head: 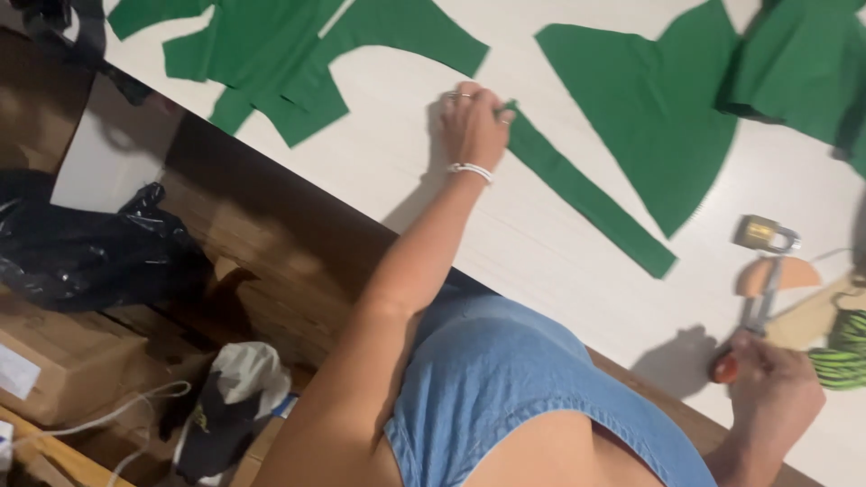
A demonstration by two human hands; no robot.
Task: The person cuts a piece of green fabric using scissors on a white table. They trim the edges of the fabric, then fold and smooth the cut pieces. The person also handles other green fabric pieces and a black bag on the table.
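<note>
Our left hand [471,122] pinches the end of the green fabric strip [586,194] lying mid-table [406,180]; our right hand [767,383], near the table's edge, closes around the scissors [753,320]. We judge positioning for cutting; next, steady alignment.

Left hand [471,124] pinches the end of a long green fabric strip [586,194] on the white table [406,171]; right hand [771,392] grips red-handled scissors [749,329]
</note>
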